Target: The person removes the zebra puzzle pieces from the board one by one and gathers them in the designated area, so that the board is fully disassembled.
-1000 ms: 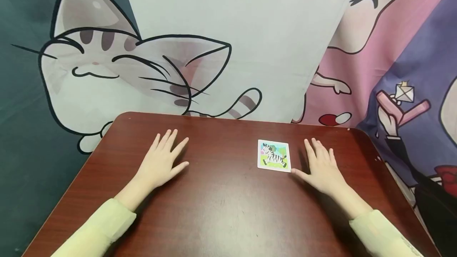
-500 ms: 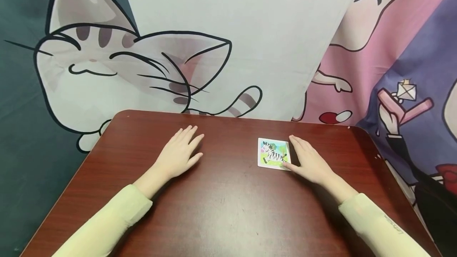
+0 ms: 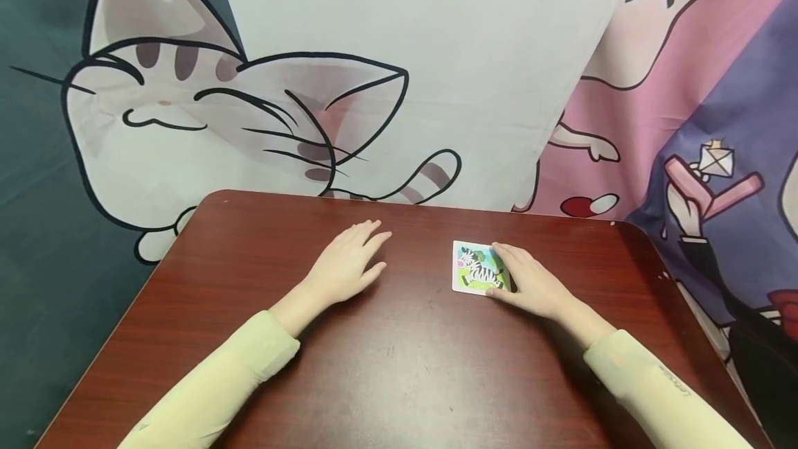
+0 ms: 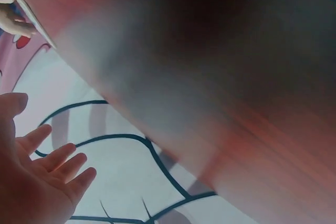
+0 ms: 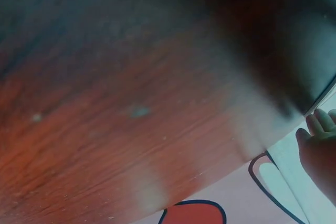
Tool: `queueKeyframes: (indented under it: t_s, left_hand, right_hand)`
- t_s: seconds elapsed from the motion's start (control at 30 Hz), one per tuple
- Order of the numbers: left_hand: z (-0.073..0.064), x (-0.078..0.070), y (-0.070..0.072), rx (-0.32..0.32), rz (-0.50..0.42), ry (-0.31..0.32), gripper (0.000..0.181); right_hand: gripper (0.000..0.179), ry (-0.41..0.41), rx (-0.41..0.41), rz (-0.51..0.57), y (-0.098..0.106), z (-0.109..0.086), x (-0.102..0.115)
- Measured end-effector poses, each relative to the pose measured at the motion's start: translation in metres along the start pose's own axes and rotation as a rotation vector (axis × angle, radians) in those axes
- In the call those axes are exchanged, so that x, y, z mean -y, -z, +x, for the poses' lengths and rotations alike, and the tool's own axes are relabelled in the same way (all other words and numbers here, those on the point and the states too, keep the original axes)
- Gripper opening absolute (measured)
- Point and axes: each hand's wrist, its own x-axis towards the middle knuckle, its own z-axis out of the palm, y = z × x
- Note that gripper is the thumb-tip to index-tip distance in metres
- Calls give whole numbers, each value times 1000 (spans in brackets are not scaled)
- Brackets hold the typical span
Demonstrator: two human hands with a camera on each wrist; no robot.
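Note:
A square card [image 3: 476, 269] with a white border and a zebra picture lies flat on the dark red wooden table [image 3: 374, 366]. My right hand [image 3: 530, 283] holds its right part, with the fingertips at the far edge and the thumb at the near edge. In the left wrist view the card [image 4: 37, 22] appears nearly edge-on between that hand's fingers. To the left of the card, my left hand [image 3: 343, 265] is over the table, its fingers spread and holding nothing. Only part of my right hand [image 5: 320, 148] shows in the right wrist view.
Behind the table's far edge hangs a cloth backdrop [image 3: 499, 54] with a cartoon cat and other figures. Light green sleeves [image 3: 231, 373] cover both forearms. The wrist views are partly dark and blurred.
My right hand has moved left from beside the card onto its right part, fingers drawing in at its edges. My left hand has moved right, towards the card. The card stays in place.

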Motion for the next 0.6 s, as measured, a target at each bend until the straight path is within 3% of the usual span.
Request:
queueKeyframes:
  t_s: [0.43, 0.6]
  left_hand:
    - [23, -29, -9, 35, -104, -33, 53]
    - [32, -41, -12, 61, -233, 10, 51]
  right_hand:
    - [97, 50, -12, 39, 2, -2, -6]
    - [99, 45, 2, 69, 1, -8, -4]
